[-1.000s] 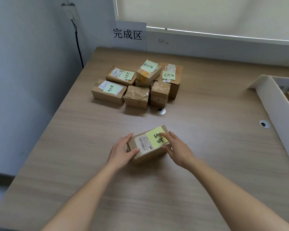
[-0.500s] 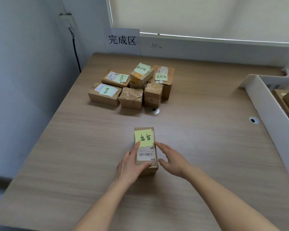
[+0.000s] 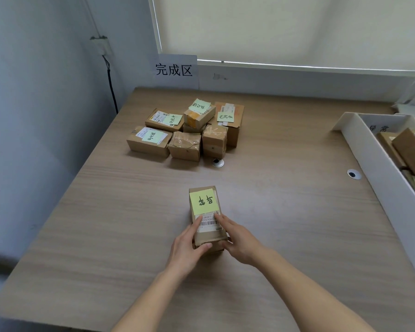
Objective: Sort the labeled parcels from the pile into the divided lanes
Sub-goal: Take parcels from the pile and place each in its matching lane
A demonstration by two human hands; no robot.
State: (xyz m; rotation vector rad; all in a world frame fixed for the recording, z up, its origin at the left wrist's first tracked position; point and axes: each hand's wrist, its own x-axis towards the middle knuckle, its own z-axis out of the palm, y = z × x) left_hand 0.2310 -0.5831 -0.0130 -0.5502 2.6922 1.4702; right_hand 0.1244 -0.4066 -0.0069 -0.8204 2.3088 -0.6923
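Note:
A small brown parcel (image 3: 205, 212) with a yellow-green handwritten note and a barcode label lies on the wooden table (image 3: 285, 212), long side pointing away from me. My left hand (image 3: 188, 248) grips its near left corner, thumb on the near end. My right hand (image 3: 240, 240) holds its near right side, fingers on top by the barcode. The pile of labeled parcels (image 3: 187, 130) sits at the far left of the table. White divided lanes (image 3: 379, 168) run along the right edge, holding several parcels.
A paper sign (image 3: 175, 70) with printed characters is fixed to the wall behind the pile. Two round cable grommets (image 3: 217, 162) (image 3: 353, 174) sit in the tabletop. A black cable (image 3: 112, 89) hangs down the left wall.
The parcel has been turned from slanted to lengthwise pointing away from me. Both hands shifted to its near end. The camera view has tilted slightly.

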